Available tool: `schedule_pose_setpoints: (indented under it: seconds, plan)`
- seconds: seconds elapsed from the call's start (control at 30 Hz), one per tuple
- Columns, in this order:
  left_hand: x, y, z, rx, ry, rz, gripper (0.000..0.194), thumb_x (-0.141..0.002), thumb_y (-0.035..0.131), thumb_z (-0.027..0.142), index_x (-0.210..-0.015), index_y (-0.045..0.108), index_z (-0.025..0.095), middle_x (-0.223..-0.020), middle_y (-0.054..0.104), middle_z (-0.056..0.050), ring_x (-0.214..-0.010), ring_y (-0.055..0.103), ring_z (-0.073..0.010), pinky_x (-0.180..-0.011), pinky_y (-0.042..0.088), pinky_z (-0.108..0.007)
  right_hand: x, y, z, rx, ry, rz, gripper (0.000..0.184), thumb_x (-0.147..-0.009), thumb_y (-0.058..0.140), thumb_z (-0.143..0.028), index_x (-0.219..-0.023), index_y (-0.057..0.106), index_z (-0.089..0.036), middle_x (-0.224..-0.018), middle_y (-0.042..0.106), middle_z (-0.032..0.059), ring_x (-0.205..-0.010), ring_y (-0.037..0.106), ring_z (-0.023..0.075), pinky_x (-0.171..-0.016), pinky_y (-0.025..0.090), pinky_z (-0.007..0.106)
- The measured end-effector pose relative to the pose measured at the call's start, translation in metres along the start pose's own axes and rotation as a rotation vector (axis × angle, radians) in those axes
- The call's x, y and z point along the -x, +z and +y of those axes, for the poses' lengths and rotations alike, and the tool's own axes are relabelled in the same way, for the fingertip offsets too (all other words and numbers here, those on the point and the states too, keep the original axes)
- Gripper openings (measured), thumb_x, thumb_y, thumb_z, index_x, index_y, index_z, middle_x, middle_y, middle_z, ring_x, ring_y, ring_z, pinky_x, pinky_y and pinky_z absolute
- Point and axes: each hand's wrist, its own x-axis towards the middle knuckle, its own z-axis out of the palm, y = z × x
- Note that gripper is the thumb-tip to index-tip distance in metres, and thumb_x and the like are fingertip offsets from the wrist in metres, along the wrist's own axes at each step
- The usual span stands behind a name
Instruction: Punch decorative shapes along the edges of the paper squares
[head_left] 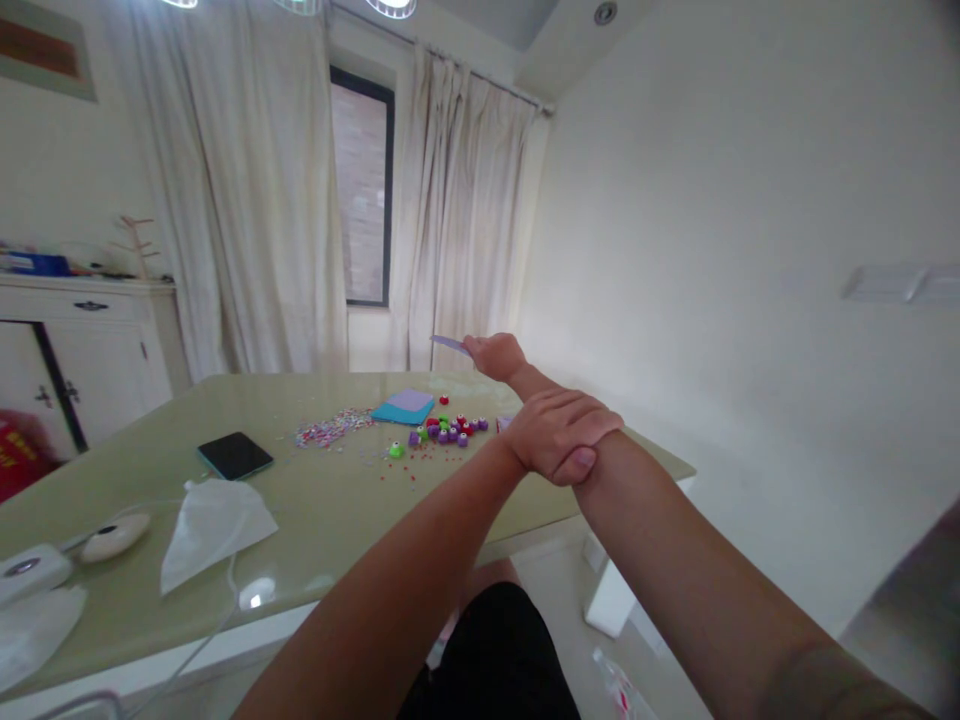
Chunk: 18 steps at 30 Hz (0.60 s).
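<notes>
My left hand is wrapped round my right forearm, its thumb lying across the near side. Farther out, my right hand is held above the far part of the table, closed on the edge of a thin light purple sheet that points left. On the tabletop below lie a light purple sheet and a blue sheet under it. Beside them is a cluster of small purple, red and green pieces with eye-like dots. Left of the sheets spreads a pile of tiny multicoloured bits.
On the green table, a dark tablet-like device lies to the left. Nearer are a white bag-like sheet, a white oval object and cables. A white cabinet stands at far left; a plastic bottle lies on the floor.
</notes>
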Motion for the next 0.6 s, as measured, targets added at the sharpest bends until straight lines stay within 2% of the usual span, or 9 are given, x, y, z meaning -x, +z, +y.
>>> schedule_pose_setpoints:
  seconds: [0.13, 0.27, 0.43, 0.6]
  plan:
    - [-0.012, 0.008, -0.012, 0.067, -0.062, -0.113, 0.061, -0.104, 0.025, 0.056, -0.125, 0.066, 0.015, -0.11, 0.078, -0.019, -0.106, 0.074, -0.0346, -0.099, 0.059, -0.052, 0.013, -0.008, 0.018, 0.003, 0.083, -0.008, 0.044, -0.119, 0.028, -0.033, -0.143, 0.062, -0.018, -0.117, 0.082, 0.0206, -0.102, 0.077, 0.0341, -0.083, 0.05, 0.04]
    - [-0.011, 0.011, -0.022, 0.075, -0.163, -0.152, 0.06, -0.104, 0.023, 0.054, -0.119, 0.067, 0.015, -0.106, 0.077, -0.019, -0.101, 0.073, -0.035, -0.097, 0.058, -0.052, 0.02, -0.005, 0.025, -0.023, 0.119, -0.03, 0.04, -0.118, 0.032, -0.031, -0.14, 0.063, -0.018, -0.119, 0.082, 0.0203, -0.102, 0.077, 0.0336, -0.083, 0.051, 0.04]
    - [-0.004, 0.014, -0.024, 0.069, -0.224, -0.168, 0.057, -0.106, 0.023, 0.051, -0.114, 0.068, 0.017, -0.103, 0.078, -0.017, -0.099, 0.075, -0.0333, -0.097, 0.057, -0.049, 0.027, 0.003, 0.022, -0.076, 0.139, -0.09, 0.036, -0.115, 0.039, -0.032, -0.136, 0.063, -0.016, -0.121, 0.08, 0.0237, -0.099, 0.077, 0.0328, -0.083, 0.052, 0.039]
    - [0.004, 0.006, -0.027, 0.029, -0.324, -0.185, 0.048, -0.108, 0.024, 0.04, -0.114, 0.067, 0.018, -0.103, 0.079, -0.014, -0.097, 0.075, -0.0302, -0.098, 0.055, -0.047, 0.018, 0.003, 0.008, -0.159, 0.134, -0.138, 0.039, -0.115, 0.038, -0.034, -0.14, 0.062, -0.016, -0.126, 0.078, 0.0242, -0.111, 0.073, 0.0361, -0.092, 0.051, 0.044]
